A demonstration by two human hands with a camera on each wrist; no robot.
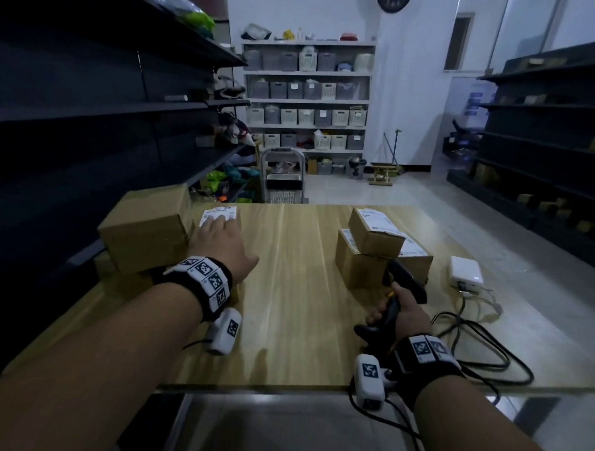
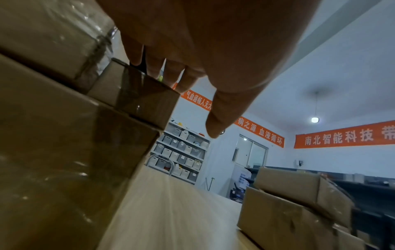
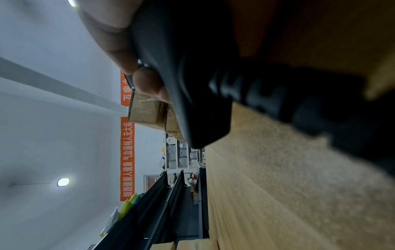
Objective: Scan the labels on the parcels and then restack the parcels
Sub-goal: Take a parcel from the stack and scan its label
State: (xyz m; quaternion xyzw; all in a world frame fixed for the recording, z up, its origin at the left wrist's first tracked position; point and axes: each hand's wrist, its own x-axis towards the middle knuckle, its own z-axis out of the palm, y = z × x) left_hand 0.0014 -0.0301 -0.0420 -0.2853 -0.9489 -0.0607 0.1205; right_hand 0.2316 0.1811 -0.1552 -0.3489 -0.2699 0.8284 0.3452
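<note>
At the table's left edge my left hand (image 1: 220, 237) lies flat, fingers straight, on a small parcel with a white label (image 1: 220, 214). In the left wrist view its fingertips (image 2: 171, 74) touch that parcel's top (image 2: 147, 98), the thumb free. A larger plain box (image 1: 146, 229) sits just left of the hand, on other boxes. My right hand (image 1: 396, 311) grips a black barcode scanner (image 1: 406, 281), also seen in the right wrist view (image 3: 188, 76). It sits near a stack of two labelled parcels (image 1: 377, 235).
A white power adapter (image 1: 466, 270) and black cables (image 1: 481, 346) lie on the wooden table (image 1: 293, 293) at the right. Dark shelving (image 1: 89, 114) runs along the left and another rack (image 1: 548, 151) at the right. A step stool (image 1: 283, 177) stands beyond the table.
</note>
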